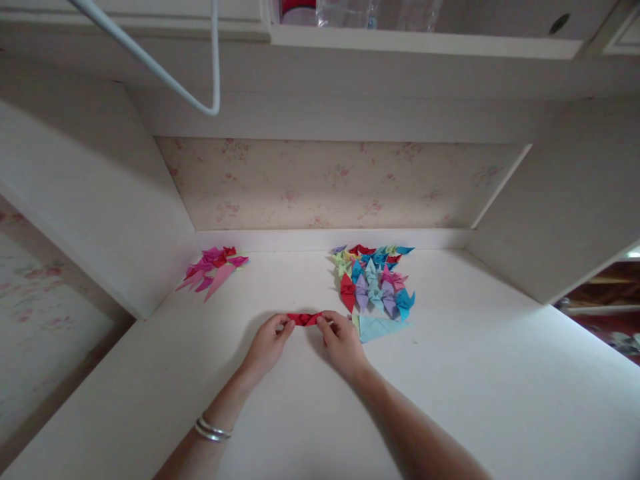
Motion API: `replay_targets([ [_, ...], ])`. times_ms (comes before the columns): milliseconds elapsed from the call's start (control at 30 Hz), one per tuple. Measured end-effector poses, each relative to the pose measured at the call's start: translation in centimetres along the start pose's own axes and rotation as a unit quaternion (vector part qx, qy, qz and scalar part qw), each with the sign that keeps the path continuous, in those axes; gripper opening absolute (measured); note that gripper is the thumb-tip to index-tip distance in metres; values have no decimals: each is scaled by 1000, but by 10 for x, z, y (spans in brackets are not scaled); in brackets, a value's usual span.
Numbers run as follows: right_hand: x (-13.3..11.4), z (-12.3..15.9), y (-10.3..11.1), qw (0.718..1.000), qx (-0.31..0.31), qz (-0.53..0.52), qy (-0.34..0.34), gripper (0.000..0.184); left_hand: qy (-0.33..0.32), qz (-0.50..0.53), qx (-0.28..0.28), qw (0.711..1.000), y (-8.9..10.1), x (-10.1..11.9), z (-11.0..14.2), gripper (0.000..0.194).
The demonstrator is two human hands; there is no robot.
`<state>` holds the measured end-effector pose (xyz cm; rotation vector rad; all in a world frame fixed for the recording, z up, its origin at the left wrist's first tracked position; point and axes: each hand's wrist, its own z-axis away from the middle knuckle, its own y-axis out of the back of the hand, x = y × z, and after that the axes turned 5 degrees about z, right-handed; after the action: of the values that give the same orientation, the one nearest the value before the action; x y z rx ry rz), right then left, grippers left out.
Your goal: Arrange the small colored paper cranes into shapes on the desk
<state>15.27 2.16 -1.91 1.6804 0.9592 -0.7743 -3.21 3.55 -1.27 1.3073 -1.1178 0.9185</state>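
A red origami crane [305, 320] is stretched sideways between my two hands, low over the white desk. My left hand [270, 339] pinches its left end between thumb and fingers. At the other end, my right hand [343, 340] grips the crane in the same way. Rows of folded paper cranes [373, 283] in red, purple, blue, pink and green stand just beyond my right hand. Beside that hand lies a light blue sheet of creased paper [383, 327]. Farther left is a heap of pink and red folded paper pieces [214, 268].
The white desk [480, 373] runs back to a low ledge below a flowered wall panel [320, 183]. White side panels [565, 200] close in left and right. Overhead hang a shelf [425, 43] with clear containers and a bent white rod [165, 73].
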Motion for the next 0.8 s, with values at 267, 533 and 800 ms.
replay_targets([
  [267, -5, -2, 8, 997, -1, -79, -24, 27, 46, 39, 5, 998, -2, -7, 0, 51],
  [533, -3, -42, 129, 990, 82, -102, -47, 33, 51, 10, 12, 999, -3, -12, -2, 46],
  [800, 118, -124, 256, 955, 248, 113, -120, 34, 9, -38, 18, 999, -6, -15, -4, 32],
])
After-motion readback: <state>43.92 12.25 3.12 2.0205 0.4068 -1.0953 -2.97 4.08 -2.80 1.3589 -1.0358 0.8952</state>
